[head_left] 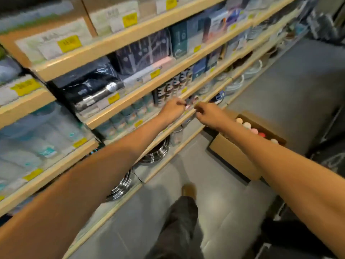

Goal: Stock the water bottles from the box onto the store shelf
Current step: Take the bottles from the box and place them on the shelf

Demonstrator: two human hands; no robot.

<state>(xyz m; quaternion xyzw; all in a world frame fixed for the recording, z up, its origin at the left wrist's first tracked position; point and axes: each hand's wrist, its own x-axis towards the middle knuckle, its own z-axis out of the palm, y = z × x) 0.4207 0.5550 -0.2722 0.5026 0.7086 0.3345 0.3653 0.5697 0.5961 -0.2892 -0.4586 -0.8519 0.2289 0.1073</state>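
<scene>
Looks like the placing step. Left hand and right hand meet at the shelf edge, up-left of the box. Fingers are curled; blur hides what they grip, so I can't tell. Remaining bottles stand inside the box. Next: reach back to the box for another.

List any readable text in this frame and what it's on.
No text can be read; the frame is blurred.
Yellow price tags on shelf edges: blurred.
White carton labels, top shelf: blurred.
Product packs: print too blurred.
Cardboard box: no print visible.
</scene>
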